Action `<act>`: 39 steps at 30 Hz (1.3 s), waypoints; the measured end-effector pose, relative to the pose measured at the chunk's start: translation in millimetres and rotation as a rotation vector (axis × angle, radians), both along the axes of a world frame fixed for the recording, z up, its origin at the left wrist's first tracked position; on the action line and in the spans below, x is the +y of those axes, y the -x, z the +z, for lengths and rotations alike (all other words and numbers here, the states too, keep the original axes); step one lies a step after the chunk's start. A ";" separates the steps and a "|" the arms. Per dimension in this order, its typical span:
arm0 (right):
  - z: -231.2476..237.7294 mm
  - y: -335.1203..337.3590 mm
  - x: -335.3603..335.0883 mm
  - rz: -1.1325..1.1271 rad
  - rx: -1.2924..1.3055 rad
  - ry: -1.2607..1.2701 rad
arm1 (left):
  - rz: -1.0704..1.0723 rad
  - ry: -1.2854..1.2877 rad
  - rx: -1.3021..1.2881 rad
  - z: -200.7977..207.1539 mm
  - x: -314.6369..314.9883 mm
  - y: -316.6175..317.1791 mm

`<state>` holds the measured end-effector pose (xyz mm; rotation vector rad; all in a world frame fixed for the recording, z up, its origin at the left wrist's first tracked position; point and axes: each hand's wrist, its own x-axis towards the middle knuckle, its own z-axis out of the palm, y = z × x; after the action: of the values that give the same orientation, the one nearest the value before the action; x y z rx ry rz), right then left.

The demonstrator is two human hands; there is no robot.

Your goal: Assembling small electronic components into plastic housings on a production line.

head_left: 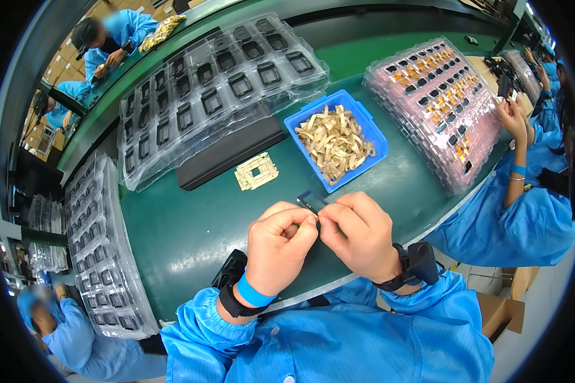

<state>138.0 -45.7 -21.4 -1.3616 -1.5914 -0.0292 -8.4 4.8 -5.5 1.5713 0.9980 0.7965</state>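
Observation:
Near the front of the green table my left hand (280,246) and my right hand (359,236) meet, thumbs and fingers pinched together. A small dark part (309,202), thin and partly see-through, sticks out beyond the fingertips, mostly covered by them. My right fingers seem to grip it; what lies in the left pinch is hidden. Just past the hands is a blue bin (383,152), heaped with curled beige strips (335,142). Left of the bin, a flat stack of cream-coloured pieces (256,171) lies on the table.
Clear trays (220,83) of black frames stand at the back, behind a long black block (230,153). Another such tray stack (102,249) is at left. Pinkish trays (437,108) with orange-and-black parts stand at right, beside a co-worker's arm (514,166).

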 end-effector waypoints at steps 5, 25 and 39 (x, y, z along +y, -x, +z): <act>1.9 -16.5 -5.2 -0.041 0.255 0.090 | -0.051 -0.092 -0.023 1.3 5.8 -13.8; -4.8 -22.3 -14.2 -0.149 -0.166 -0.098 | -0.031 0.302 0.027 14.3 28.0 -21.7; 5.5 8.0 -4.1 0.237 0.620 0.806 | -0.008 0.221 0.093 -11.6 -4.1 67.3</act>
<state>130.0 -49.8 -15.9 -1.5326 -1.2338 1.1721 -75.7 0.7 -17.1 1.4308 1.1072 0.5898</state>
